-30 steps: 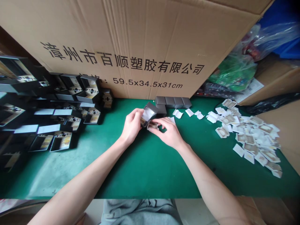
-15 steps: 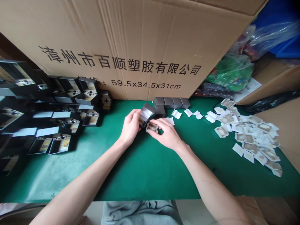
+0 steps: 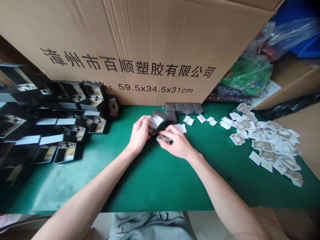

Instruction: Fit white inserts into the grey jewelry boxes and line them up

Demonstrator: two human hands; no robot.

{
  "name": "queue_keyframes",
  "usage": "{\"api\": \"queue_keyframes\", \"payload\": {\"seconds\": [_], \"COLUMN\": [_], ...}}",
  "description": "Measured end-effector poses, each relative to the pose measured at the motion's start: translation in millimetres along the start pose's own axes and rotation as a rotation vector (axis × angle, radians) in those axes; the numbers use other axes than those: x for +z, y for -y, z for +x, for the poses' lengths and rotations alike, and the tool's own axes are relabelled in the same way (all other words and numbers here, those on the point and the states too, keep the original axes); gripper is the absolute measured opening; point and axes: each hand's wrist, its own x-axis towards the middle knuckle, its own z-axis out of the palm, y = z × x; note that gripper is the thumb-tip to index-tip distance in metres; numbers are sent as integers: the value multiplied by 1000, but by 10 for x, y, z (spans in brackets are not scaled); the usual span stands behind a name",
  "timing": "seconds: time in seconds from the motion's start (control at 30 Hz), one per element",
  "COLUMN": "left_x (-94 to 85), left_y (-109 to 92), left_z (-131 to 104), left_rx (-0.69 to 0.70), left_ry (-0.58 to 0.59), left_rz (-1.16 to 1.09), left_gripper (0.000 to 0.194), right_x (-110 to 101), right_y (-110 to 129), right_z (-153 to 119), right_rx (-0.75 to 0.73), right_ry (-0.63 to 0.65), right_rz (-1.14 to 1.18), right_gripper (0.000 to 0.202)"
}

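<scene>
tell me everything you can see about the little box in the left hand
The small box is dark grey outside and stands open, with a smooth pale lining inside and a yellowish-brown patch low in its interior. It looks rigid, though its material is unclear. The left hand grips it, tilted, above the green table top, just in front of the closed grey boxes. Close by, the right hand holds a pale insert; whether that touches the box is unclear.

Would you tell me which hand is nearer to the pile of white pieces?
The right hand: it is to the left of the pile, while the left hand, holding a box, is farther left.
</scene>
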Motion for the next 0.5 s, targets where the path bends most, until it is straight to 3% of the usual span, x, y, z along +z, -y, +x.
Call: {"api": "queue_keyframes", "payload": {"seconds": [0.5], "left_x": [-5], "left_y": [-5], "left_z": [0], "left_rx": [1], "left_ry": [-6], "left_rz": [-3], "left_gripper": [25], "right_x": [-24], "right_y": [41], "right_z": [35], "right_rx": [43], "right_ry": [-54], "right_rz": [-14], "right_gripper": [20]}}
